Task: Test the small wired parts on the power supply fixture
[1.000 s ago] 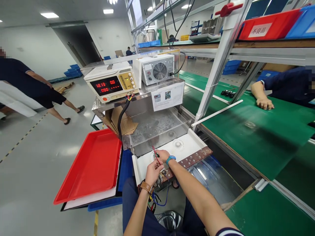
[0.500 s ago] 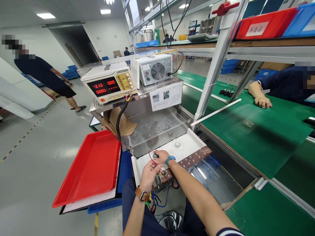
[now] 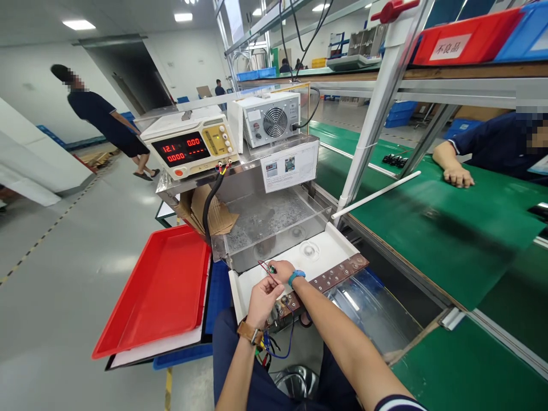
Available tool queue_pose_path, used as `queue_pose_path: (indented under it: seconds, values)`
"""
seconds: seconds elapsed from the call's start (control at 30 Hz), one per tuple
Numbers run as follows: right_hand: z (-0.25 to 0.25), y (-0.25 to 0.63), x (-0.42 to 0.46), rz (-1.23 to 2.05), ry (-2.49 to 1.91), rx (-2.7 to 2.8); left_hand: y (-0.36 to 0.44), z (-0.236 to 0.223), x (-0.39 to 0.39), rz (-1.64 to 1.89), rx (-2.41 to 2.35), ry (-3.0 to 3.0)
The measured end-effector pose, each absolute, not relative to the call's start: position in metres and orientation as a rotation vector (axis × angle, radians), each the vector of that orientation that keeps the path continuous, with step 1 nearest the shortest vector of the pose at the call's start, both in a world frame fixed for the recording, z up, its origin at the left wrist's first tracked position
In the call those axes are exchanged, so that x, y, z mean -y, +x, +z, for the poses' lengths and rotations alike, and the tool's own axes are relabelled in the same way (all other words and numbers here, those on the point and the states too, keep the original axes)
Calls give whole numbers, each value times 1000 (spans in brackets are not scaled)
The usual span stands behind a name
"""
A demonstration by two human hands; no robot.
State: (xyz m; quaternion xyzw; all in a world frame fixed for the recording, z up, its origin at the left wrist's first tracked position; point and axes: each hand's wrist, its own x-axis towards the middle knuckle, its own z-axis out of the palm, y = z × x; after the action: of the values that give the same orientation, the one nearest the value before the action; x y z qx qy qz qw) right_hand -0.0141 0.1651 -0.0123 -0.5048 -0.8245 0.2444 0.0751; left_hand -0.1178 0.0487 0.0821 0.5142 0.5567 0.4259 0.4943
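My left hand [image 3: 262,301], with a brown watch strap at the wrist, pinches a thin red wire [image 3: 262,264] between thumb and fingertips. Just beyond it, my right hand [image 3: 281,270], wearing a blue band, is closed on a small green circuit board [image 3: 272,269]; most of the board is covered by the fingers. The wire loops up close beside the board. Both hands are above the white tray [image 3: 331,246], near a brown strip [image 3: 338,275] studded with metal contacts. A blue cable [image 3: 293,337] hangs from the strip's near end.
A lit power supply [image 3: 188,145] and a grey fan unit [image 3: 272,120] stand on the metal shelf behind. At left lies a red tray [image 3: 158,285]. A co-worker's hand [image 3: 459,174] rests on the green belt [image 3: 428,228]; another person [image 3: 100,123] is on the floor at left.
My left hand has shifted slightly, and the red wire's loop now looks narrower. My right hand stays almost still. The person at left has moved to the right.
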Motion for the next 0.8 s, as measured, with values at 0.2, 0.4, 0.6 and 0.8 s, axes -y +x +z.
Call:
queue_pose_path:
  seconds: [0.2, 0.4, 0.6, 0.8]
  values:
    - [-4, -15, -164, 736, -1523, 2521, -115, 52, -61, 903, -1570, 1398]
    - [0, -14, -164, 750, -1531, 2515, -115, 42, -60, 845, -1626, 1425]
    - [-4, -14, -164, 763, -1514, 2518, -117, 31, -62, 825, -1634, 1424]
    - [-7, -15, -163, 740, -1497, 2500, -118, 21, -63, 843, -1631, 1394]
